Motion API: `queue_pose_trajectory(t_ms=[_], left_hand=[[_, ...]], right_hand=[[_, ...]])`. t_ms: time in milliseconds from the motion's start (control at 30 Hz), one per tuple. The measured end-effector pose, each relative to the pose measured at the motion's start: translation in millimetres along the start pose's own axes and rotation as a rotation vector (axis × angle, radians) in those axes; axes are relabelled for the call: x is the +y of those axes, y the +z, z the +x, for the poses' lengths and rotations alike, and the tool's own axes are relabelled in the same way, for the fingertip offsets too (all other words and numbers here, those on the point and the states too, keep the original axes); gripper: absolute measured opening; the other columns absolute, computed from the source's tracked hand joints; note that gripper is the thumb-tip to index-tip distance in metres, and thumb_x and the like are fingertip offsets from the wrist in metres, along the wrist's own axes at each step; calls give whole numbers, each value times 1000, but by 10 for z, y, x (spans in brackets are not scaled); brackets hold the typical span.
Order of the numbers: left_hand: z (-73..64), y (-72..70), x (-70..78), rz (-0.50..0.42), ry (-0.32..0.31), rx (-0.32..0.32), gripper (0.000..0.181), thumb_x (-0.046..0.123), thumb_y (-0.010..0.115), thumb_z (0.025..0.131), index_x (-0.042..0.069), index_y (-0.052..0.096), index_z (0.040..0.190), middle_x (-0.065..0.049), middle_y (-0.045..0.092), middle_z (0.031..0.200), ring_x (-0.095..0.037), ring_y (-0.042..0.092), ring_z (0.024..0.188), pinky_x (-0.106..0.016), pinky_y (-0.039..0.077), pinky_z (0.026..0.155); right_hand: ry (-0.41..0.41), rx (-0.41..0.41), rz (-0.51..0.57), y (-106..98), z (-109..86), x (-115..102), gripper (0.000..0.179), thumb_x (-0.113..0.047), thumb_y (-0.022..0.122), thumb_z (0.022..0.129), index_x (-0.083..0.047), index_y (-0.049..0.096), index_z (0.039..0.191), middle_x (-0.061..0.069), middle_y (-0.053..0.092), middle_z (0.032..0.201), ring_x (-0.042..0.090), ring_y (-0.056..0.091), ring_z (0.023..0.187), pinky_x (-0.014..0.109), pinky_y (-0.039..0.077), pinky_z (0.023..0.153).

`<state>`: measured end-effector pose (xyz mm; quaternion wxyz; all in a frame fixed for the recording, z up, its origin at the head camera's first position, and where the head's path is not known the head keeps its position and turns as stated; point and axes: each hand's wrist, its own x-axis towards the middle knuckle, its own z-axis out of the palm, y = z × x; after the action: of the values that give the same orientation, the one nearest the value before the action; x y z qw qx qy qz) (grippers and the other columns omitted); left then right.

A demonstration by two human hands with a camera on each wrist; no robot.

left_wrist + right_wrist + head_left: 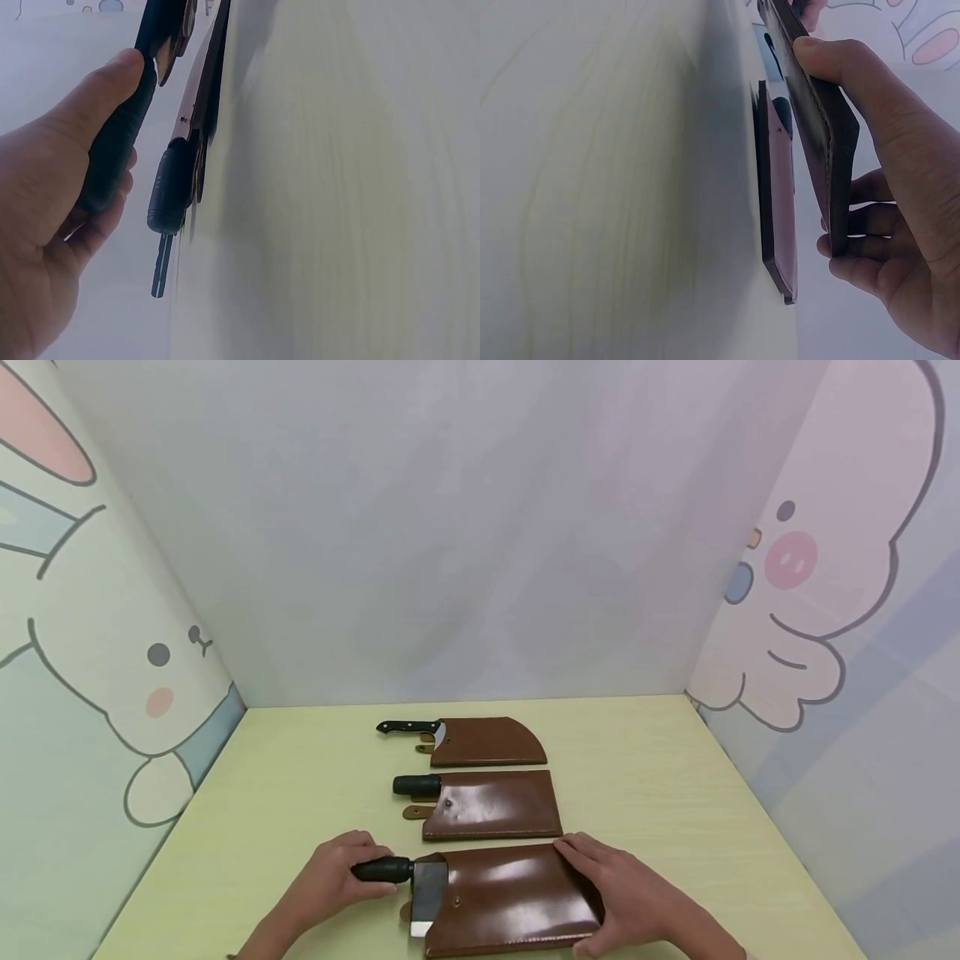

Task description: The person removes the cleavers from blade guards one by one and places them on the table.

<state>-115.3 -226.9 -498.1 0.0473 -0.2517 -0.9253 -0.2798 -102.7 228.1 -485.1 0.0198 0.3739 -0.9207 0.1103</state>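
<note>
In the head view my left hand [330,881] grips the black handle [384,869] of a cleaver [430,893]. Most of its blade sits inside a brown leather sheath [517,897], with a strip of metal showing at the mouth. My right hand [630,893] holds the sheath's opposite end. The right wrist view shows the thumb on one face of this sheath [832,127] and fingers at its other side; it appears raised off the table. The handle [120,142] lies between thumb and fingers in the left wrist view.
Behind lie two more sheathed knives on the pale yellow table [660,793]: a middle brown sheath [498,806] with a thick black handle, and a rear curved one [491,742] with a riveted handle. Walls with cartoon animals [791,560] enclose the table's back and sides.
</note>
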Motion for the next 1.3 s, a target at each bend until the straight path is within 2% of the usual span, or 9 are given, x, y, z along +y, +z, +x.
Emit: queue_pose_trajectory(t_ms=[200, 433, 633, 1133, 1300], left_hand=[[-35, -13, -37, 5, -25, 0, 32, 49, 86, 78, 25, 79, 98, 21, 57, 89, 3, 48, 78, -21, 45, 66], [-70, -15, -69, -17, -53, -30, 35, 54, 83, 79, 26, 79, 100, 21, 57, 90, 3, 48, 78, -21, 43, 66], [-86, -39, -104, -18, -44, -1, 34, 52, 85, 77, 27, 79, 99, 21, 57, 89, 3, 48, 77, -21, 43, 66], [-123, -91, -174, -19, -101, -2, 34, 51, 87, 76, 29, 79, 100, 20, 59, 92, 1, 51, 81, -23, 46, 69], [-133, -110, -200, -22, -84, 15, 33, 50, 87, 76, 29, 79, 100, 20, 60, 92, 1, 51, 81, -23, 46, 68]], right_hand=[[13, -14, 15, 20, -28, 42, 115, -86, 68, 70, -9, 47, 153, 14, 51, 150, 32, 59, 128, 46, 54, 91], [4, -19, 25, 12, -29, 45, 115, -86, 69, 70, -7, 47, 152, 15, 52, 149, 32, 59, 128, 44, 54, 92], [17, -25, 40, -8, -45, 49, 113, -83, 72, 70, -8, 48, 151, 14, 52, 150, 32, 59, 128, 45, 54, 92], [76, -59, 83, -47, -76, 106, 116, -84, 72, 68, -9, 47, 152, 12, 49, 153, 31, 56, 132, 47, 53, 94], [62, -45, 66, -57, -87, 117, 116, -83, 74, 68, -9, 47, 152, 12, 49, 153, 30, 57, 130, 46, 54, 92]])
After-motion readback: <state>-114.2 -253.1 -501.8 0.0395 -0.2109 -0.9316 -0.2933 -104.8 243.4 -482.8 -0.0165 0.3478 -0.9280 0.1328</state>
